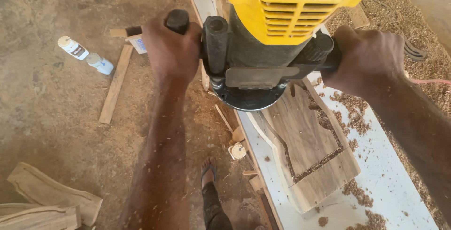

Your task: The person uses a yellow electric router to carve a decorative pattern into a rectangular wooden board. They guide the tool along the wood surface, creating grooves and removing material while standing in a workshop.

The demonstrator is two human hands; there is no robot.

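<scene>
White bench (pixel 399 183), upright yellow router (pixel 263 37), left hand (pixel 171 46) and right hand (pixel 369 58) grips closed on side handles.

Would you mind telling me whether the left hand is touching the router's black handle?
Touching: the head view shows the left hand wrapped around the router's black handle.

Head-worn view, close, steeply downward.

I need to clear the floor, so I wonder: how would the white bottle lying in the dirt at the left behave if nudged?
The white bottle lies on its side and looks round, so it would probably roll rather than slide. It seems small and plastic, likely light. The loose dirt floor might stop it soon.
</scene>
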